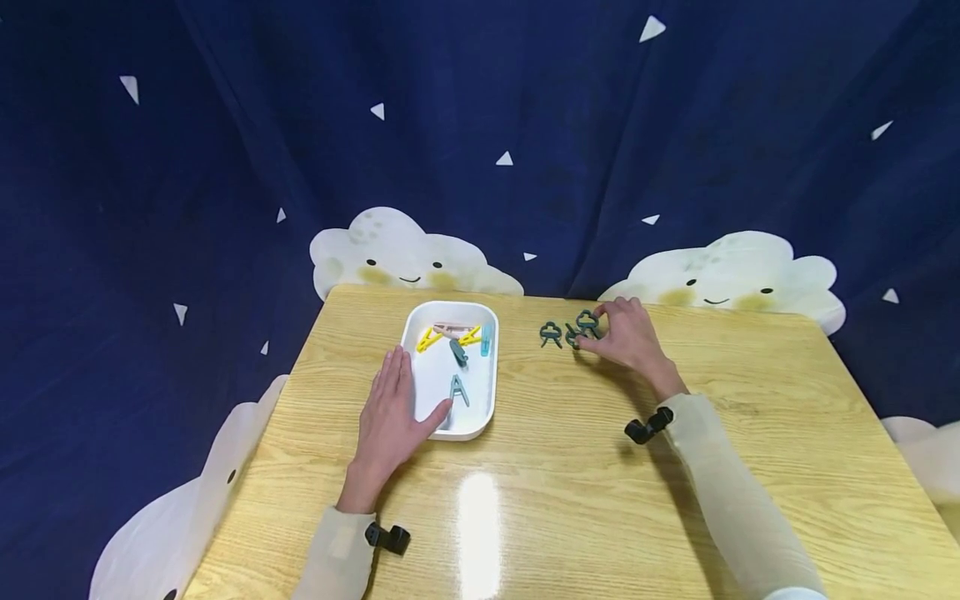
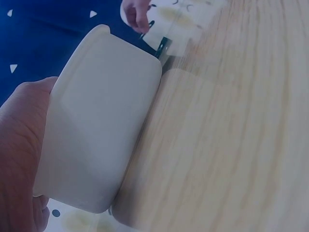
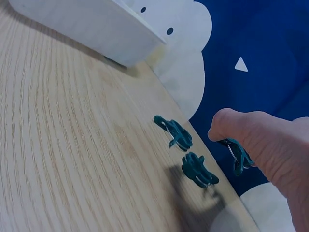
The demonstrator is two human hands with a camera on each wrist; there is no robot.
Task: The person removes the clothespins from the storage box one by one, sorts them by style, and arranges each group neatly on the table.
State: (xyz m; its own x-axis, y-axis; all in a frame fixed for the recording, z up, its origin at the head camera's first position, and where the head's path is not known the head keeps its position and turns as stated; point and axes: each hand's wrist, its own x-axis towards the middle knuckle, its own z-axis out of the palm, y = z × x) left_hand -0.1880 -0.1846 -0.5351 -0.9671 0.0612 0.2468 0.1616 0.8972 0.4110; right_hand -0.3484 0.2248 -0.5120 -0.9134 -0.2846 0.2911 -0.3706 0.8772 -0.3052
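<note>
My left hand point(image 1: 388, 408) rests on the left side of a white plastic bin point(image 1: 486, 400), fingers straight along the rim and thumb stretched over its near end. Inside the bin lie yellow clothespins point(image 1: 429, 339), a pink clothespin point(image 1: 447, 330), a light blue clip point(image 1: 486, 340), a grey-blue clothespin point(image 1: 459, 389) and a dark green clip point(image 1: 458, 353). Right of the bin, my right hand point(image 1: 628, 337) pinches a dark green plant clip point(image 3: 237, 157) between thumb and fingers, above the tabletop. Two similar green clips point(image 3: 175, 133) point(image 3: 198, 170) lie beside it on the table.
The wooden table point(image 1: 570, 500) reaches back to a dark blue curtain point(image 1: 480, 100) with white triangles. Smiling cloud shapes point(image 1: 420, 250) line the table's far edge. Black wrist cameras point(image 1: 648, 425) sit on both forearms.
</note>
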